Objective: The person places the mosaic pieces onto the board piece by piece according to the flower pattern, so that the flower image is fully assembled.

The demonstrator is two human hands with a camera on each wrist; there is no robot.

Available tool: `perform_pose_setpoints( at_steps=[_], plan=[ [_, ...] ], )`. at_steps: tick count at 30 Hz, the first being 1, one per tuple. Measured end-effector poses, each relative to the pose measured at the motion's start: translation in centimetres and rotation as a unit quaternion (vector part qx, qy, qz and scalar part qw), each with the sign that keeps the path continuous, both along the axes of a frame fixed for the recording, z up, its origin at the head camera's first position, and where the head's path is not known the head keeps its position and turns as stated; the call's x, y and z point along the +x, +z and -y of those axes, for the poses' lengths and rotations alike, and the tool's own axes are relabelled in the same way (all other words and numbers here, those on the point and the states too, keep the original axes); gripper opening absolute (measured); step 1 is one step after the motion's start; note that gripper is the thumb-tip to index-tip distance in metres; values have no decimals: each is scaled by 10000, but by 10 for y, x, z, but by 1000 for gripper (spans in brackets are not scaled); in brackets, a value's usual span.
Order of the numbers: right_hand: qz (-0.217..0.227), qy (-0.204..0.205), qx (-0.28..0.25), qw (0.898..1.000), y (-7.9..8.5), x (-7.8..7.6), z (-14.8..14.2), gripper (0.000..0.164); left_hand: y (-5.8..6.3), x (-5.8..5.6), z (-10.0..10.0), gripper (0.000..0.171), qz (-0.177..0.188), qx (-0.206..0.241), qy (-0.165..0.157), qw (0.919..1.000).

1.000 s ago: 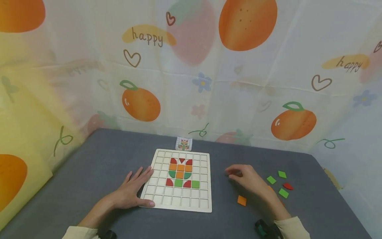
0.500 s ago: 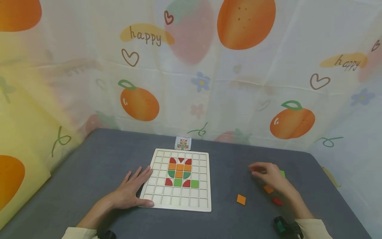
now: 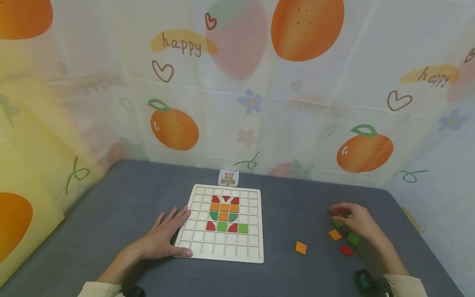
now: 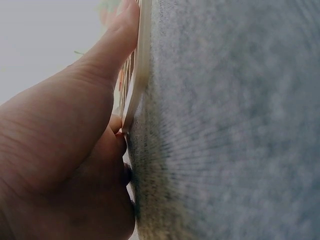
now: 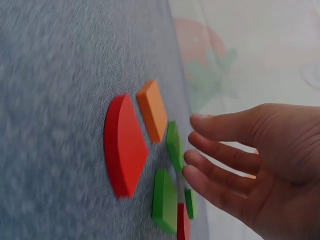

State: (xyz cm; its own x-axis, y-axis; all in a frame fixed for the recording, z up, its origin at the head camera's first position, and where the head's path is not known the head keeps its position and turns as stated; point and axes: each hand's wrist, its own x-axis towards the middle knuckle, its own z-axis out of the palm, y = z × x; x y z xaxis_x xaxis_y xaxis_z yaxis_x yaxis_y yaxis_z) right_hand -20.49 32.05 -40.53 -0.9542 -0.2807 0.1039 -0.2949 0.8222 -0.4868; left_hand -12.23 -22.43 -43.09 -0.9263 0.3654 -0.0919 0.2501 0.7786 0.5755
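My left hand (image 3: 161,237) rests spread on the left edge of a white gridded board (image 3: 230,249). Its thumb lies over the board's near left corner, and the left wrist view shows the thumb (image 4: 107,50) along the rim (image 4: 137,85). Red, orange and green tiles form a flower-like pattern in the grid. Over several green square tiles (image 3: 353,238) at the right hovers my right hand (image 3: 360,222), fingers loosely bent. In the right wrist view nothing sits between thumb and fingers, just short of a green tile (image 5: 174,145). A red quarter-round tile (image 5: 125,145) and an orange tile (image 5: 152,110) lie closer to that camera.
A small pattern card (image 3: 228,178) lies behind the board. One orange square tile (image 3: 301,248) is by itself between the board and the loose tiles. The grey table (image 3: 148,185) ends at a fruit-printed cloth (image 3: 297,115).
From beside the board, my right hand has moved right to over the loose green tiles, uncovering an orange tile. My left hand stays in place on the board.
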Motion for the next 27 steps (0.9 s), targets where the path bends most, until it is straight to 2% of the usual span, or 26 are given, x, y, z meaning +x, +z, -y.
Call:
perform_pose_setpoints(
  at_steps=[9,17,27],
  plan=[
    [410,-112,147,9990,0,2,-10,34,0,1,0,114,26,14,27,10000],
    [367,-97,9,9993,2,4,-5,32,-7,-1,3,116,-98,60,43,9999],
    [187,-302,52,9994,3,7,3,29,0,0,1,115,-15,9,-19,10000]
  ],
)
